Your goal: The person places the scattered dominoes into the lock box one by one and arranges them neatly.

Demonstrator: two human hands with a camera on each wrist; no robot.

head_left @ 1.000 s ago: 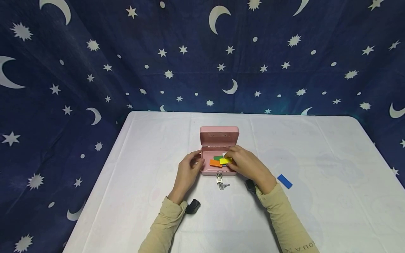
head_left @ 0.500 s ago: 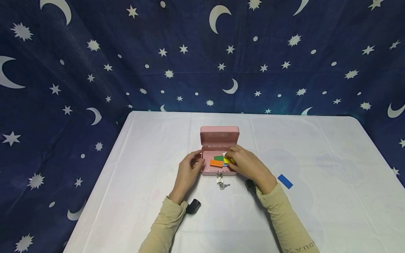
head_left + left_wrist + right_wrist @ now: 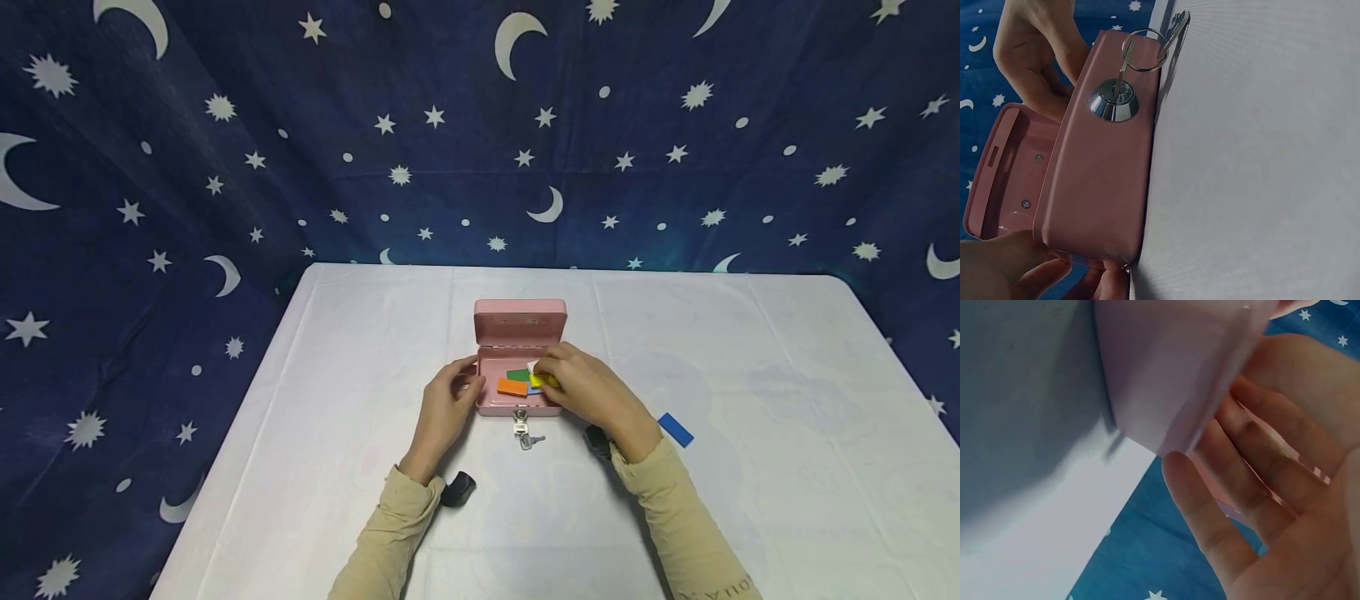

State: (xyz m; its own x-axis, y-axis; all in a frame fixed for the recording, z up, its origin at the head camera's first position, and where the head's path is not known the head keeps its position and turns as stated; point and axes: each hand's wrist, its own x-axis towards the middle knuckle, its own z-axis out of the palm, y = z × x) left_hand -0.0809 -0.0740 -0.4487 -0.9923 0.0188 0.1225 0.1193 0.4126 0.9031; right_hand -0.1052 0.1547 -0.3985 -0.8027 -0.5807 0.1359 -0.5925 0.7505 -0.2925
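A pink metal cash box (image 3: 488,397) stands with its lid (image 3: 521,323) raised. My left hand (image 3: 442,408) holds the box's left side, thumb by the front corner and fingers farther back. Over the box's right side, my right hand (image 3: 588,392) pinches a yellow rectangular tile (image 3: 535,381), largely covered by its fingers. An orange tile (image 3: 513,387), a green tile (image 3: 517,375) and partly hidden white and blue tiles lie inside. In the left wrist view, a key sits in the front lock (image 3: 1114,103), with a second key (image 3: 1175,34) on its ring.
A loose blue tile (image 3: 676,430) lies on the white-covered table (image 3: 360,350), right of the box beside the right wrist. A dark blue curtain (image 3: 420,100) with moons and stars hangs behind and to the left.
The yellow tile has been drawn right and turned under the right hand's fingers, so less of it shows. The left hand and the box have stayed in place.
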